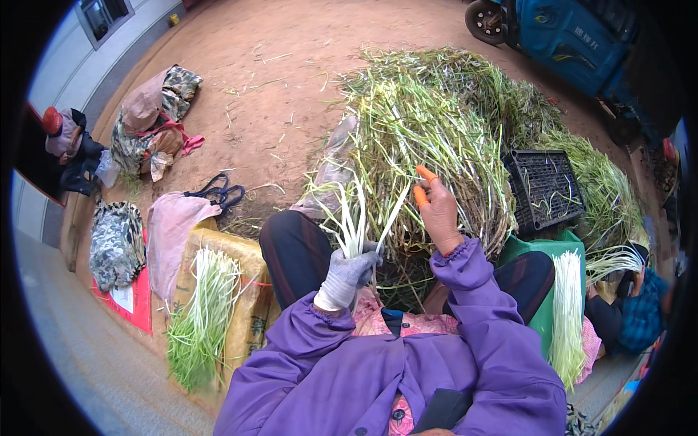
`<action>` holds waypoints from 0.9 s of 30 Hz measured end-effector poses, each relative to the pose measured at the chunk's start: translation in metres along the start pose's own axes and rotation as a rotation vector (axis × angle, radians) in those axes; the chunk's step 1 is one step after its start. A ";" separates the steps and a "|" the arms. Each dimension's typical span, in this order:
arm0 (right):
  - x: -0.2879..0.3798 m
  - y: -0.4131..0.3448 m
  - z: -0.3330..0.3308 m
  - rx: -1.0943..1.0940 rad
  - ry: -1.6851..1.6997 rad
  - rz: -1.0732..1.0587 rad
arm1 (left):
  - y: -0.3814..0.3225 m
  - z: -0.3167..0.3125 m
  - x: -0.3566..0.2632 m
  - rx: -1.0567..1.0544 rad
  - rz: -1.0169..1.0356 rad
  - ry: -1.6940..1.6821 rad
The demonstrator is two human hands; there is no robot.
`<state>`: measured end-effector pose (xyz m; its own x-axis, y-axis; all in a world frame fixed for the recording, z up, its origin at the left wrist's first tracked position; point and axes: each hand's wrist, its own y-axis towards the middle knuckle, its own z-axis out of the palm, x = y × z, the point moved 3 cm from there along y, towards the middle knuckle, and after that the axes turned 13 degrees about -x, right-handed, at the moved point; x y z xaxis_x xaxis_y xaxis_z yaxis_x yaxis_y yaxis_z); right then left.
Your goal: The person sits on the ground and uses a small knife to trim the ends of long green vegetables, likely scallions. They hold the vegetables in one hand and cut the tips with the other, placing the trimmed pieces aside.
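Note:
My left hand [348,272], in a grey-white knit glove, grips a small bunch of pale leafy stalks [353,220] that fan upward; one stalk leans apart to the right. My right hand [439,210], bare but for orange finger covers on two fingers, is raised with fingers apart and holds nothing. It is over the near side of a large heap of green and yellowish stalks [425,125]. A bundle of white-and-green stalks [206,310] lies on a yellow woven sack [251,261] at left. Another pale bundle [567,310] rests on green plastic [534,248] at right.
A black plastic crate [548,188] sits against the heap's right side. Camouflage cloth [117,245], a pink cloth [174,234] and dark straps [221,191] lie at left. A person [68,141] sits far left, another [643,310] far right. A blue vehicle [572,43] stands beyond.

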<state>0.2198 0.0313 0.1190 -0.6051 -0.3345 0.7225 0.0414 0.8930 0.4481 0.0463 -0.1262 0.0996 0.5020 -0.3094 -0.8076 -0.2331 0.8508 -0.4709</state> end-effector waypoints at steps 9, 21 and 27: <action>0.000 0.018 -0.009 0.027 -0.054 -0.396 | -0.001 0.001 -0.003 0.000 -0.059 -0.045; 0.013 0.017 -0.004 0.065 0.134 -0.511 | -0.006 0.004 -0.010 -0.022 -0.172 -0.134; 0.014 0.031 -0.016 0.219 0.130 -0.535 | -0.010 0.009 -0.016 -0.162 -0.163 0.056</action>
<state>0.2256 0.0497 0.1512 -0.3938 -0.7771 0.4910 -0.4156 0.6270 0.6589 0.0480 -0.1256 0.1203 0.4977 -0.4643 -0.7326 -0.2858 0.7097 -0.6440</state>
